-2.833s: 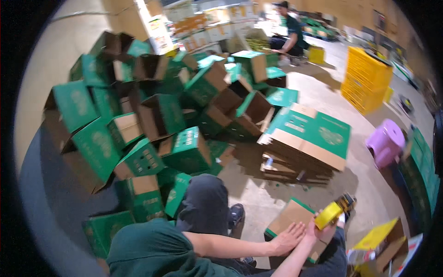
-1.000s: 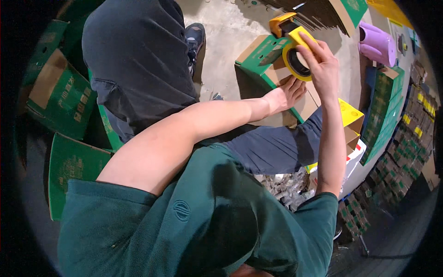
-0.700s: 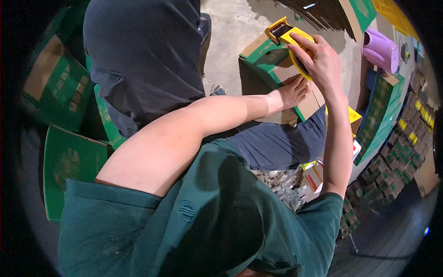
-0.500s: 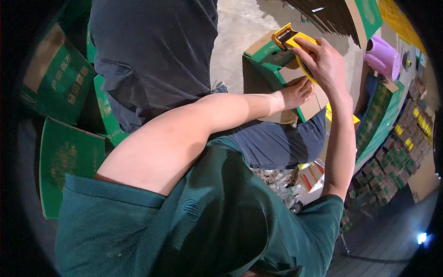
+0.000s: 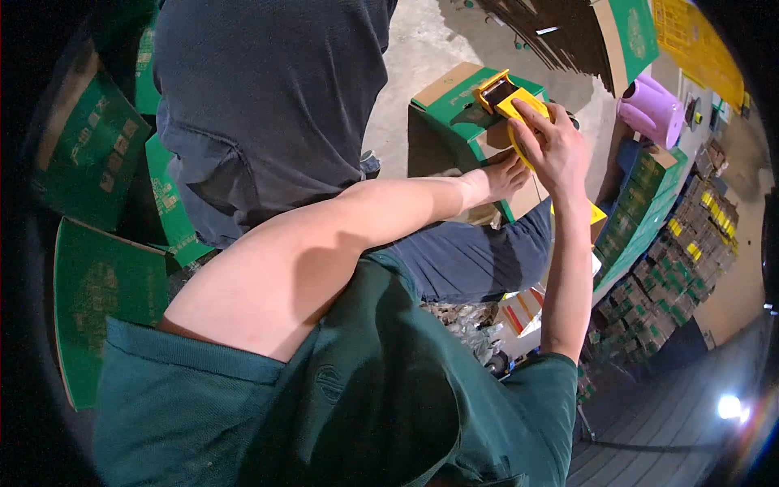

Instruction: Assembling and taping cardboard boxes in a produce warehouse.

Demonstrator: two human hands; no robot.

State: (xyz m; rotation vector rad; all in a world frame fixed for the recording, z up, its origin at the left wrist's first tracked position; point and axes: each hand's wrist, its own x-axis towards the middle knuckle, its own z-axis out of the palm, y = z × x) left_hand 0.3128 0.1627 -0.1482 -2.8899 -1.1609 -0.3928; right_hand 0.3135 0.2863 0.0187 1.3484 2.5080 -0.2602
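My right hand [image 5: 555, 154] is closed round the handle of a yellow tape dispenser [image 5: 523, 106]. The dispenser's wide head sits over the top of a green and brown cardboard box [image 5: 454, 122]; whether it touches the board, I cannot tell. Just below it, my left hand [image 5: 495, 182] grips the box at its flaps, fingers bent and close together. Part of those fingers is hidden behind the dispenser and my right hand. The box stands by my dark-trousered leg [image 5: 487, 252].
Green cartons [image 5: 105, 300] crowd the left side. Flat cardboard [image 5: 560, 40] is stacked at the far right, near a purple plastic container [image 5: 653, 111] and a yellow crate [image 5: 698, 40]. Green boxes [image 5: 641, 215] line the right, with bundled cardboard [image 5: 649, 284] beyond. Crumpled plastic [image 5: 471, 325] lies below my leg.
The whole view has shifted a little. My right hand has brought the dispenser slightly lower and further over the box. My left hand stays on the flaps.
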